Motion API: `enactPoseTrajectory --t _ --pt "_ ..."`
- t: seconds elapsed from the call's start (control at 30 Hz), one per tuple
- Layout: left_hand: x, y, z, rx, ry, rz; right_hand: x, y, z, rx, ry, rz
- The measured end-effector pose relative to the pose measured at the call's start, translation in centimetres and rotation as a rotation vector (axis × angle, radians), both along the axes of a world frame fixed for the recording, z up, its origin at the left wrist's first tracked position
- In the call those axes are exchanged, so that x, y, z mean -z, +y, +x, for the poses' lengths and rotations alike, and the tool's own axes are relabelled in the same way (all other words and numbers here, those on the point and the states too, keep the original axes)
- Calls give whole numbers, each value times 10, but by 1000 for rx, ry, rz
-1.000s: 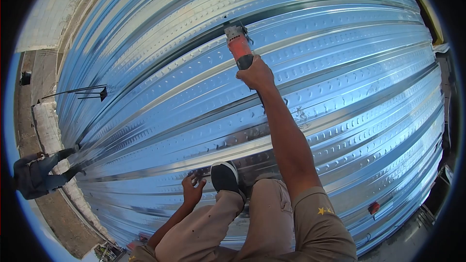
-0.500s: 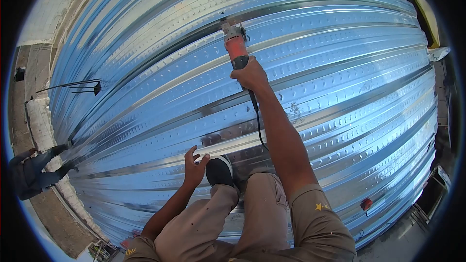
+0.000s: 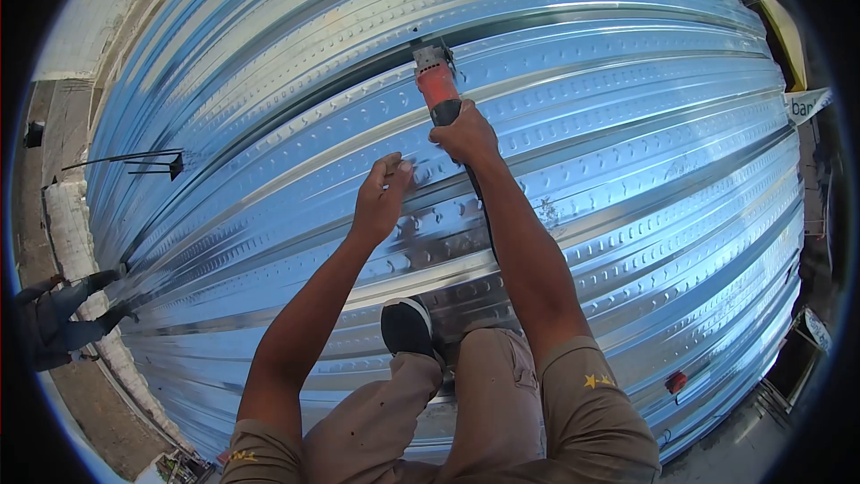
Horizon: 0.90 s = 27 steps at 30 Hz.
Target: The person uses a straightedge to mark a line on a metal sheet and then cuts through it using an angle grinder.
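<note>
While my right hand (image 3: pixel 469 133) is wrapped around the red and black grinder (image 3: pixel 438 85), its metal head at a dark groove in the ribbed metal sheets (image 3: pixel 573 139), my left hand (image 3: pixel 382 200) hangs half open and holds nothing, fingers loosely curled, nearer me and to the left of the tool. The black cord (image 3: pixel 488 224) runs back beside my right forearm. My dark shoe (image 3: pixel 408 329) rests on the sheets, below my left hand.

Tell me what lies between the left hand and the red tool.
Only bare ribbed metal shows between the left hand and the red tool, as seen in the head view.
</note>
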State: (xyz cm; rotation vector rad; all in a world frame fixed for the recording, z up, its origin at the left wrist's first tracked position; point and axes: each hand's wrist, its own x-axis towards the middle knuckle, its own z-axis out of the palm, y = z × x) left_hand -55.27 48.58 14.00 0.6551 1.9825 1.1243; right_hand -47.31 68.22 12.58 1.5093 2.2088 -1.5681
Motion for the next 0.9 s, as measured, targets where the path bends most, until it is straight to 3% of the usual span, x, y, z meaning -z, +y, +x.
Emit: enactPoseTrajectory --t 0.03,0.1,0.17,0.23,0.53,0.67,0.9 --pt "7 38 -4 -109 -163 80 -2 0 0 3 0 6" --pt "53 97 -28 -233 -160 23 -6 -1 1 1 -1 -2" --pt "41 133 -26 -257 -458 32 -7 2 -1 -1 7 -2" --pt "44 148 -21 -262 -406 23 0 6 -3 37 3 -19" --pt "35 152 -18 -320 -460 27 -15 14 -2 -19 -4 -42" --pt "37 155 -16 -391 -502 23 24 22 -6 -62 4 14" --pt "46 160 -19 -394 -436 23 18 29 -9 -96 48 -45"
